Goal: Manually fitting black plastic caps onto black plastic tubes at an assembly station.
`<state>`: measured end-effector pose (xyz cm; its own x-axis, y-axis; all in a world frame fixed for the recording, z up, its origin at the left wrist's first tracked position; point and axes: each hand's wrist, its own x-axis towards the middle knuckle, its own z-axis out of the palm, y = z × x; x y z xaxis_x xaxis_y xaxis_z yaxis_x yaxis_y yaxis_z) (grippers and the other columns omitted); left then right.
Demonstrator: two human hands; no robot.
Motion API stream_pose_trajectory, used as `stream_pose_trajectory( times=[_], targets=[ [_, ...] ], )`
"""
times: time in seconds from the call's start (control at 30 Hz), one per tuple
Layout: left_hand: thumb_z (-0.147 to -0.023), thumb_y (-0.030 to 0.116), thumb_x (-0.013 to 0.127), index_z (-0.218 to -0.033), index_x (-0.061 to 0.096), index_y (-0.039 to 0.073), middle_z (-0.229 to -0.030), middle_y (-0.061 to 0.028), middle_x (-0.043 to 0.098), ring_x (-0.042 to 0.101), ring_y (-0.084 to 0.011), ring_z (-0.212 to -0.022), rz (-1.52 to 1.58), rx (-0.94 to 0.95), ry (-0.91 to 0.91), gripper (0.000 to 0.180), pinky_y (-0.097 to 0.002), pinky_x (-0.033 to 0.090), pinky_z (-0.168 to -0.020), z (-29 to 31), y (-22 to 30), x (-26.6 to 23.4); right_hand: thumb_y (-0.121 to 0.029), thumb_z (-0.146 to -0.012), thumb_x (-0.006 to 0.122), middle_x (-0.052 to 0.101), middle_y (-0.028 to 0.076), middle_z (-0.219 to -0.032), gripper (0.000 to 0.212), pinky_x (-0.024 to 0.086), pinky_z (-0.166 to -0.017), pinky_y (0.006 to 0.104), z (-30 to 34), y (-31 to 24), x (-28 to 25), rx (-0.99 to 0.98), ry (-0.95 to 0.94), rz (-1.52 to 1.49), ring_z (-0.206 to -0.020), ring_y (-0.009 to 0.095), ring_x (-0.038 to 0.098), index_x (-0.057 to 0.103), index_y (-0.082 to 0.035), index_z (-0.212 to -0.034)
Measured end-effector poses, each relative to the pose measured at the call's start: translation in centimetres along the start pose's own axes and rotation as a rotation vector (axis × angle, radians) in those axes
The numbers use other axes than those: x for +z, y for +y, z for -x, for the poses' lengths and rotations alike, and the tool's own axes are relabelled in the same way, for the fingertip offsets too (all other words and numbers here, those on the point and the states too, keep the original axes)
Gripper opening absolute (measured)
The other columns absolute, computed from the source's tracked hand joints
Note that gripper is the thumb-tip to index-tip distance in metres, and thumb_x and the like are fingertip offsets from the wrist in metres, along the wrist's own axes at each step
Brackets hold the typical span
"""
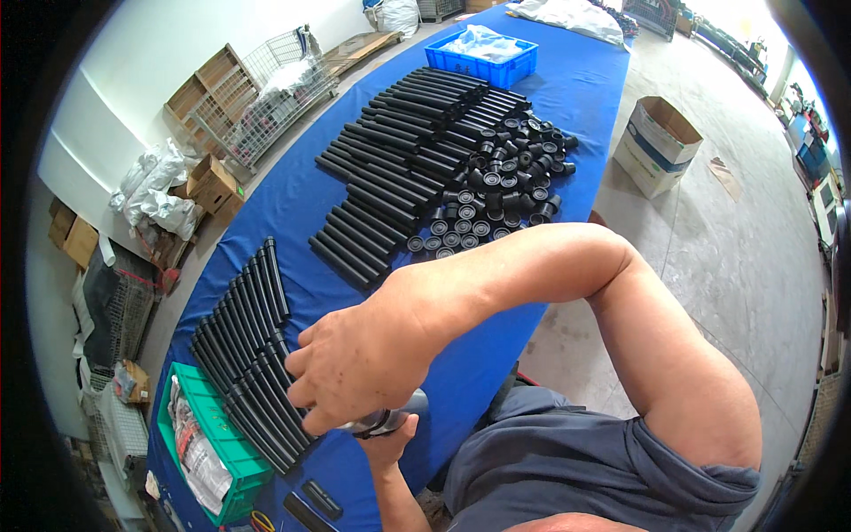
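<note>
My left hand (pixel 390 448) is closed around a grey and black cylindrical piece (pixel 381 422), near the table's front edge. Just above it, my right hand (pixel 363 359) bends over the same piece with curled fingers. The right palm and thumb are out of sight, so what those fingers grip, if anything, is hidden. Beside the right hand lie rows of black tubes with fitted ends (pixel 253 355). Farther back are stacked plain black tubes (pixel 372 199), with a heap of black round caps and fittings (pixel 496 182) to their right, partly behind my right forearm.
A green crate (pixel 244 470) holding plastic bags stands at the left edge of the blue-covered table (pixel 567 97). Small black pieces (pixel 321 498) lie in front. A blue crate (pixel 510 71) sits at the far end. On the floor to the right is an open carton (pixel 651 160).
</note>
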<state>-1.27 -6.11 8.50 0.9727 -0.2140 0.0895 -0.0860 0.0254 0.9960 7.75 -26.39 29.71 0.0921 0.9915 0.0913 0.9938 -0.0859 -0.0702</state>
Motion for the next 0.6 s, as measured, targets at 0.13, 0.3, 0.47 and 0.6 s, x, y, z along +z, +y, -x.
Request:
stream_pose_trajectory(
  times=[0.13, 0.3, 0.47, 0.6],
  targets=[
    [-0.069, 0.025, 0.091, -0.138, 0.042, 0.001, -0.129, -0.0146, 0.058, 0.059, -0.0249, -0.117, 0.018, 0.144, -0.041, 0.088, -0.0402, 0.050, -0.101, 0.1, -0.1, -0.5, -0.029, -0.072, 0.076, 0.065, 0.014, -0.097, 0.044, 0.051, -0.085, 0.0461, 0.6, 0.3, -1.0, 0.082, 0.256, -0.179, -0.102, 0.034, 0.062, 0.063, -0.002, -0.104],
    [-0.063, 0.014, 0.091, -0.132, 0.045, 0.004, -0.121, -0.0087, 0.060, 0.060, -0.0177, -0.110, -0.144, 0.165, 0.046, 0.084, -0.0359, 0.049, -0.099, -0.2, -2.4, -2.5, -0.033, -0.072, 0.087, 0.068, 0.014, -0.102, 0.064, 0.055, -0.085, 0.0351, 3.5, 1.3, 2.5, 0.597, 0.563, -0.822, -0.095, 0.023, 0.068, 0.059, 0.001, -0.119],
    [-0.065, 0.012, 0.090, -0.137, 0.040, 0.001, -0.122, -0.0127, 0.060, 0.062, -0.0242, -0.112, -0.253, 0.190, 0.058, 0.088, -0.0378, 0.050, -0.098, -1.9, 0.4, -3.1, -0.010, -0.071, 0.085, 0.059, 0.012, -0.129, 0.083, 0.044, -0.107, 0.0352, 7.0, 1.3, 9.9, 0.743, 0.694, -1.049, -0.124, 0.019, 0.055, 0.044, 0.001, -0.142],
    [-0.063, 0.013, 0.090, -0.137, 0.042, 0.001, -0.121, -0.0166, 0.060, 0.064, -0.0304, -0.110, -0.514, 0.295, 0.078, 0.089, -0.0402, 0.052, -0.096, -2.9, 3.0, -4.5, -0.016, -0.070, 0.084, 0.066, 0.011, -0.118, 0.067, 0.050, -0.094, 0.0348, 6.1, 0.3, 14.3, 0.737, 0.695, -0.931, -0.109, 0.020, 0.063, 0.058, -0.002, -0.130]
  ],
)
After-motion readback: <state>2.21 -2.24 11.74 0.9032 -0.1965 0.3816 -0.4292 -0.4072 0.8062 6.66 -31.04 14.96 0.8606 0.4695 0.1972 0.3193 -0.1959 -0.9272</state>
